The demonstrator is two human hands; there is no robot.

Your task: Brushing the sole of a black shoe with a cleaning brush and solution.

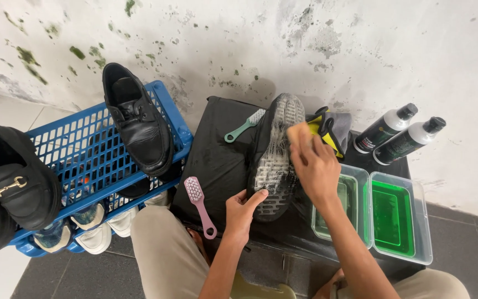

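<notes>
1. Stained, mould-flecked white wall [360, 50] behind everything; dark tiled floor [460, 232] below, paler tiles off to the far left.
2. Hard to make out: whatever sits under the right hand's fingertips, only a tan edge [296, 132] showing, possibly a sponge or cloth; cannot tell which.
3. Cut off at the left frame edge: two black loafers [12, 177] with a metal bit, resting on a blue plastic crate [84, 155]; pale shoes [98, 230] beneath the crate only partly seen through the lattice.
4. Black mat [217, 160] spread over a low surface in front of the knees.
5. Left hand [243, 210] gripping the near end of a dark shoe [275, 160], thumb across the edge of the sole, holding it sole-up on the mat.
6. Right hand [313, 163] curled down onto the soapy sole, fingers closed over that tan edge.
7. Just left of the left hand: pink brush [199, 202]; beyond it, a green brush [242, 128] by the shoe's far end.
8. Right of the right hand: two clear tubs of green liquid [394, 218], two black-and-white bottles [402, 133] lying beyond, a yellow-and-black cloth [327, 130] by the fingers.
9. Black lace-up shoe [136, 119] atop the crate, well left of both hands.
</notes>
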